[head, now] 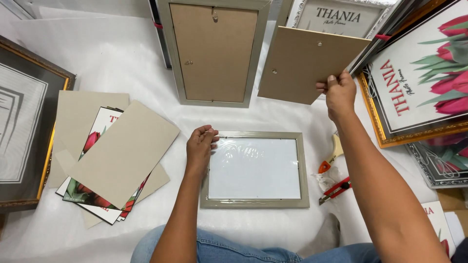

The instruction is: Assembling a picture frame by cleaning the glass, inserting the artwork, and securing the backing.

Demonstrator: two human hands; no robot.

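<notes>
Right hand (340,92) is raised over the white sheet (122,53), thumb and fingers pinched on the lower corner of a brown backing board (304,61), which hangs tilted above the floor; left hand (201,144) is loosely curled, fingertips resting on the left edge of a silver-grey frame (255,169) that lies flat just in front of the person's knees, its glass showing white; beside that frame's right edge lie a red utility knife (336,189) and an orange-handled tool (331,155); behind it a second silver frame (214,51) leans upright with its brown back facing the camera; to the left sits a fanned stack (117,156) of grey cardboard sheets mixed with printed inserts showing red tulips on white, at least three grey sheets visible; further left lies one dark frame with a gold edge (27,122); to the right a gold-edged frame (421,78) holds a white insert with red lettering and red tulips, another ornate silver frame (438,163) lies below it, and one more white lettered insert (336,17) stands at the top; more frames are stacked behind, too crowded to count.
</notes>
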